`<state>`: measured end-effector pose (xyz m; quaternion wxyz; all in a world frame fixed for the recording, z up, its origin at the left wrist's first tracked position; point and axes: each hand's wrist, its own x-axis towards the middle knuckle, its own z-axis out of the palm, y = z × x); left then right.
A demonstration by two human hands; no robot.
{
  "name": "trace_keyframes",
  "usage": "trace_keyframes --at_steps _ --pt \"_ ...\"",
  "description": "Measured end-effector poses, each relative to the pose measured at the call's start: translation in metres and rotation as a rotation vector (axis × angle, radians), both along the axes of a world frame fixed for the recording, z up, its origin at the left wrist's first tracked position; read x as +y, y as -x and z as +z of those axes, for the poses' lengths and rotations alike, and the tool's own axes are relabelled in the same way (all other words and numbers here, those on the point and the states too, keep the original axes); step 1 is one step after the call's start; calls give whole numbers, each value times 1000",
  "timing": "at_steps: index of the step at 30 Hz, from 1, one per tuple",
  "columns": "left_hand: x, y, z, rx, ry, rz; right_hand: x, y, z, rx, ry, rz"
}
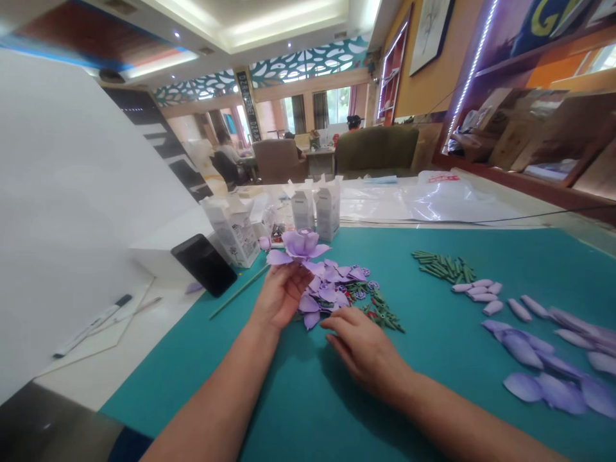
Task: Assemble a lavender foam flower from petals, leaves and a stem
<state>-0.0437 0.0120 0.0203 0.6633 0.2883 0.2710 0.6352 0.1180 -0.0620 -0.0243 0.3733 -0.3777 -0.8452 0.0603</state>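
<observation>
The step in hand looks like holding the flower [301, 249] up with 1 hand while the other works by the pile [332, 292] of lilac petals and small green parts. The left hand [283, 296] has its fingers closed under the flower, gripping it from below and keeping it upright above the mat [298, 410], just behind and left of the pile's middle. The right hand [362, 343] is half open, palm down, thumb and fingers apart at the pile's near edge; nothing shows in its grasp (whether a fingertip touches the mat, I cannot tell).

As I judge it, taking a part from the pile would call for a light fingertip pinch, since the pieces overlap and could drag their neighbours, with the left hand steady so the flower does not tilt. The green rod [235, 294] lies left of the left hand, near the phone [204, 264].
</observation>
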Motion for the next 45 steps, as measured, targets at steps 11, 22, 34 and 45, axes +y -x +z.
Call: trace_keyframes --at_steps 11,22,34,45 --pt "-4 -5 -2 -42 0 -41 3 21 -25 -365 21 -22" --pt "-5 -6 -4 -26 -2 -85 0 15 -22 -334 14 61" --pt "-4 -5 -6 -26 14 -90 5 9 -25 -363 -19 -36" --pt "-7 -8 -8 -21 18 -125 11 -4 -29 -360 -199 -91"
